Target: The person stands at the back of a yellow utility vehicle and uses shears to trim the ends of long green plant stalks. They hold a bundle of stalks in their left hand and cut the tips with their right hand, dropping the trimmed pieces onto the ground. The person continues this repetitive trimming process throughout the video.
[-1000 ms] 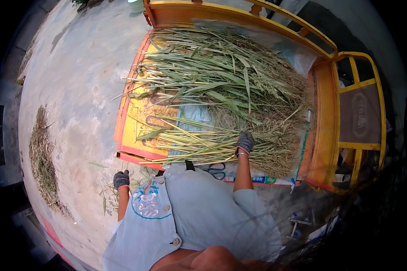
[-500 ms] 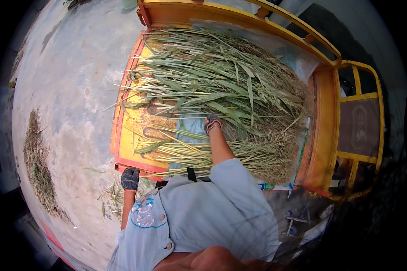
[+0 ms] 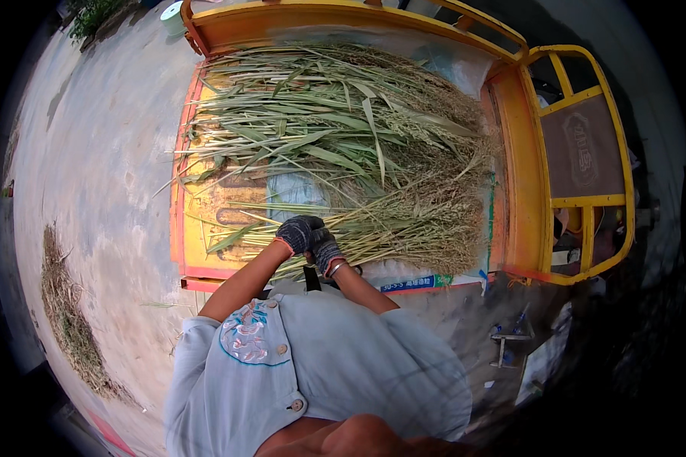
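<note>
My left hand point(image 3: 298, 233) and my right hand point(image 3: 325, 250), both in dark knit gloves, meet over the near edge of the yellow cart bed point(image 3: 198, 263). Their fingers are curled; what lies between them is hidden. Beneath and beside them spreads a thin bundle of cut stalks point(image 3: 381, 236), its brown feathery seed heads to the right. A larger heap of green leafy stalks point(image 3: 305, 118) covers the far part of the bed, cut ends to the left. Between the two bundles shows a pale blue sheet point(image 3: 293, 194). A short black strip point(image 3: 312, 278) stands just below my hands.
A yellow rail point(image 3: 343, 14) bounds the far side, and a yellow frame with a brown panel point(image 3: 585, 148) the right end. Dried plant litter point(image 3: 67, 312) lies on the concrete at left. A small metal stand point(image 3: 504, 339) is at lower right.
My left hand has come from outside the bed's near left corner, up and right. My right hand has drawn back from between the bundles toward my body, and the hands now meet.
</note>
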`<state>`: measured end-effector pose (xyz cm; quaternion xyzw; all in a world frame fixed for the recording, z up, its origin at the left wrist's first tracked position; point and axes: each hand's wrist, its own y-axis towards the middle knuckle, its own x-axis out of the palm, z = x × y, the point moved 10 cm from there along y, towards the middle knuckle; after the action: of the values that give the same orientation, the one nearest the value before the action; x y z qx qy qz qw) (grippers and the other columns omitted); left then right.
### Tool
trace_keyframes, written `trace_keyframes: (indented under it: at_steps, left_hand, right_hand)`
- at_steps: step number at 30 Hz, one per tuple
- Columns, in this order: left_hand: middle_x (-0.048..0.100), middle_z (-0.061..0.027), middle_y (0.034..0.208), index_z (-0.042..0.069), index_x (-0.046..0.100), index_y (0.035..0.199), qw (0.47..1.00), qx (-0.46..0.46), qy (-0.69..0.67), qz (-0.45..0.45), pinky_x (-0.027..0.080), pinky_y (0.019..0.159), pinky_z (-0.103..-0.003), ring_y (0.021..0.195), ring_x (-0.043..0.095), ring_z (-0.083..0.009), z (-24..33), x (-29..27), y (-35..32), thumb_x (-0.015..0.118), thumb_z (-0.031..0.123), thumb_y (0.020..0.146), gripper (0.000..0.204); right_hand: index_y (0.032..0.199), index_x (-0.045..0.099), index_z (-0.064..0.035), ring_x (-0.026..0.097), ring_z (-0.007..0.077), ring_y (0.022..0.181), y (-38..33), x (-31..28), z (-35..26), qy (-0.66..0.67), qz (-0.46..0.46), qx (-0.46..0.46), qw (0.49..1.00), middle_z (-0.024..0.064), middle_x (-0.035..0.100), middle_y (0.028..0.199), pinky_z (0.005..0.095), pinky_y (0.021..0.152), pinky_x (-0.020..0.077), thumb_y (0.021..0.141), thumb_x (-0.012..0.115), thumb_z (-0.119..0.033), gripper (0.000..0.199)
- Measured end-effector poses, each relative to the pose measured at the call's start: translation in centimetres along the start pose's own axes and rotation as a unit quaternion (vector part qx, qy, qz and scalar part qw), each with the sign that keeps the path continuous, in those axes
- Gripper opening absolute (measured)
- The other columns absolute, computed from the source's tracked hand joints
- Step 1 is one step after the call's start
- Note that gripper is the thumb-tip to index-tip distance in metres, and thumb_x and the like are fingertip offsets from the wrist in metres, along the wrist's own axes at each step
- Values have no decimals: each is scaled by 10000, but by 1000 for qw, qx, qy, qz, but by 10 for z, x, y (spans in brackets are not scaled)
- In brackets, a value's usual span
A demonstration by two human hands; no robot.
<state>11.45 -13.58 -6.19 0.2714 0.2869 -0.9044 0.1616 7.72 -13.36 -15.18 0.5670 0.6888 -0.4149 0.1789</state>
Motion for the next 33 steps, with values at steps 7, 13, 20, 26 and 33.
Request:
trace_keyframes:
  at_steps: [7,13,20,26,33]
  left_hand:
    - [597,-203,807,43,598,837,994,22,105,8,448,688,-450,786,568,-376,4,53,4,525,290,791,262]
    - [605,-205,849,68,599,961,996,37,31,76,446,695,-456,796,572,-373,28,60,-37,481,307,840,293]
    - [617,-152,817,96,609,887,967,-66,232,83,463,651,-443,767,593,-328,5,45,-59,466,231,810,211]
    - [621,-131,850,133,610,933,958,-31,266,106,474,656,-428,780,603,-296,25,46,-65,414,190,822,232]
    - [611,-148,864,74,594,981,991,5,61,115,466,740,-393,854,580,-315,22,51,-60,583,284,756,308]
  right_hand:
    - [871,581,-120,582,253,730,-90,25,91,624,12,258,737,106,609,894,386,659,473,780,539,-261,173]
    - [954,535,-86,570,250,704,-89,-23,153,923,192,205,262,134,590,942,398,623,495,841,540,-296,238]
    - [1074,519,-51,564,332,847,-151,-50,279,521,378,514,567,159,585,1017,485,755,441,789,578,-413,464]
    - [1048,573,-12,527,357,1019,-117,-64,257,248,322,388,827,214,574,1071,425,858,410,794,512,-430,493]
    - [819,499,-76,497,259,597,-78,-16,227,832,279,297,376,104,518,702,431,640,467,872,475,-235,169]
